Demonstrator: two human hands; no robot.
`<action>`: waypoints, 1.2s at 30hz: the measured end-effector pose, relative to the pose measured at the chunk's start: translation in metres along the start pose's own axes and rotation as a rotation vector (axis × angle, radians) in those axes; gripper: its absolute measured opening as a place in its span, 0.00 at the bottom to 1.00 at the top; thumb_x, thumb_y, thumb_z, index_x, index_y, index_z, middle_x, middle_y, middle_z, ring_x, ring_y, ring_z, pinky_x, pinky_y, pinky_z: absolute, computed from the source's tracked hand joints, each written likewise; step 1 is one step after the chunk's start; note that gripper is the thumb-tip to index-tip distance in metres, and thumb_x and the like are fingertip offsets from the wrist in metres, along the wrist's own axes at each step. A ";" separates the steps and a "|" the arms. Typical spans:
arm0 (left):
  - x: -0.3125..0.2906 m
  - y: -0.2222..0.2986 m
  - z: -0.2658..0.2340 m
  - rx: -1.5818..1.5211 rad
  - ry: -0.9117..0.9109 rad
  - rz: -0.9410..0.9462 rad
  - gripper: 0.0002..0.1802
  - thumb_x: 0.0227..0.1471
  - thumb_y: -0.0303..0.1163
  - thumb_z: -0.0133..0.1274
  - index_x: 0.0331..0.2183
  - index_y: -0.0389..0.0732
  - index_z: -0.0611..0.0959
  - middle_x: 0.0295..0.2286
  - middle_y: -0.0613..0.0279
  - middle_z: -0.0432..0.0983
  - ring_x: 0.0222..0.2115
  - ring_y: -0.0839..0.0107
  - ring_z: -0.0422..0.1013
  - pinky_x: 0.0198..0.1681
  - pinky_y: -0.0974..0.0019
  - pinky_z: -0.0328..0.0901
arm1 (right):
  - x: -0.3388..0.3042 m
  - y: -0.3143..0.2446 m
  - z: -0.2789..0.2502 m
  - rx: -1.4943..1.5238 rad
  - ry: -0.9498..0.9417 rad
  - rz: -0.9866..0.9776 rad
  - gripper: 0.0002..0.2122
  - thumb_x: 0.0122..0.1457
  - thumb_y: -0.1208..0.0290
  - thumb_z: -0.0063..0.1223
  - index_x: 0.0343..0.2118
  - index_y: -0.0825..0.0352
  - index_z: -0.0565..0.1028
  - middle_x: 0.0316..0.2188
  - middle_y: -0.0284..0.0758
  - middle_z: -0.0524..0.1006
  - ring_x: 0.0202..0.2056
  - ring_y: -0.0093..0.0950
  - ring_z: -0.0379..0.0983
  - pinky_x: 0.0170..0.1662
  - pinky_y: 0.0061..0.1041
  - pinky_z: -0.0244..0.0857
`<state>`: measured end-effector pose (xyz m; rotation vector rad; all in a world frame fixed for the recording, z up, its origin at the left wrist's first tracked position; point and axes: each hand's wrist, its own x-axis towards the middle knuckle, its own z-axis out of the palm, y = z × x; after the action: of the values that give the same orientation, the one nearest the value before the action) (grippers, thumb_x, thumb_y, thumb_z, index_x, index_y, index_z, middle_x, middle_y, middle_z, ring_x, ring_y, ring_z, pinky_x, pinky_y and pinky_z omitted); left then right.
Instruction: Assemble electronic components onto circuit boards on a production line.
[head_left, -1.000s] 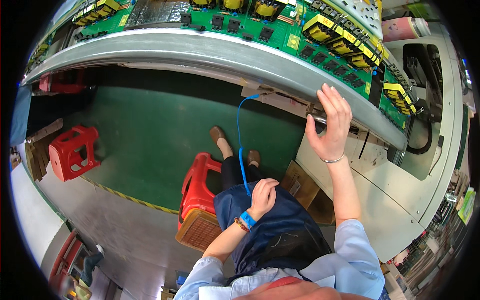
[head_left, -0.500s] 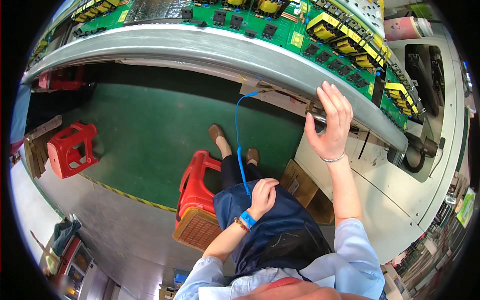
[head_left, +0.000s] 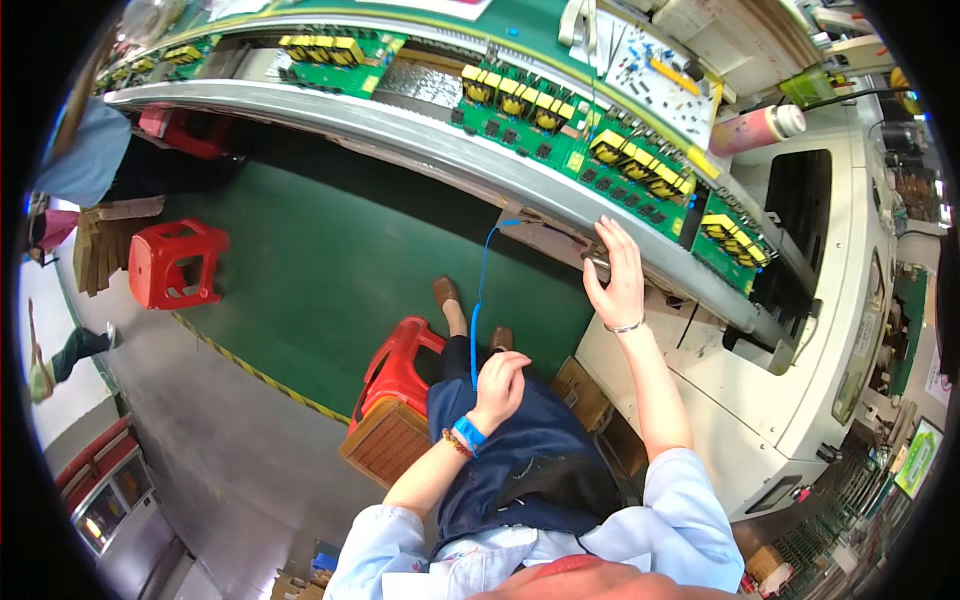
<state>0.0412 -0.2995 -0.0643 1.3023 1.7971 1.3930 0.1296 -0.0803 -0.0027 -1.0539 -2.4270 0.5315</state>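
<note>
My right hand (head_left: 620, 278) is raised at the grey metal rail (head_left: 440, 128), fingers stretched and thumb apart, holding nothing. A silver bangle circles its wrist. Whether the fingertips touch the rail I cannot tell. Over my dark blue apron (head_left: 550, 440), my left hand (head_left: 498, 388) hangs loosely open with its fingers slightly bent. It wears a blue wrist strap (head_left: 468, 432), and a coiled blue cord (head_left: 474, 340) runs from there toward the rail. Beyond the rail, green circuit boards (head_left: 520, 115) with yellow-wrapped transformers sit in a row on the line.
A white machine (head_left: 740, 400) stands at the right. Loose small parts lie on a white tray (head_left: 640, 85), near a pink roll (head_left: 755, 130). Red stools (head_left: 400, 365) (head_left: 175, 265) stand on the floor. Another person's blue sleeve (head_left: 90, 155) shows at the far left.
My view has tilted up and drawn back, so more of the line and its far side shows. Both hands keep nearly the same pose.
</note>
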 end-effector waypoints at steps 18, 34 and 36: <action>0.053 0.066 -0.116 0.211 0.095 0.013 0.07 0.42 0.20 0.45 0.29 0.37 0.73 0.27 0.54 0.69 0.30 0.57 0.67 0.34 0.61 0.64 | 0.004 0.136 -0.014 0.422 0.206 0.727 0.25 0.50 0.75 0.44 0.52 0.76 0.55 0.48 0.50 0.64 0.51 0.39 0.61 0.54 0.31 0.52; 0.178 0.076 -0.135 0.191 -0.024 0.164 0.08 0.40 0.18 0.45 0.28 0.36 0.73 0.27 0.51 0.70 0.29 0.54 0.68 0.33 0.58 0.64 | 0.029 0.132 -0.024 0.316 0.091 1.069 0.26 0.46 0.71 0.43 0.52 0.63 0.64 0.44 0.43 0.71 0.45 0.36 0.68 0.49 0.30 0.59; 0.184 0.085 -0.127 0.195 -0.032 0.152 0.09 0.40 0.16 0.44 0.29 0.35 0.73 0.27 0.51 0.70 0.30 0.54 0.68 0.34 0.60 0.64 | 0.043 0.122 -0.031 0.246 0.016 1.107 0.22 0.48 0.71 0.41 0.50 0.65 0.66 0.42 0.43 0.72 0.43 0.35 0.69 0.46 0.29 0.60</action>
<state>-0.1076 -0.1877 0.0856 1.5818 1.8834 1.2915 0.1908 0.0343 -0.0284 -2.1935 -1.4951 1.0898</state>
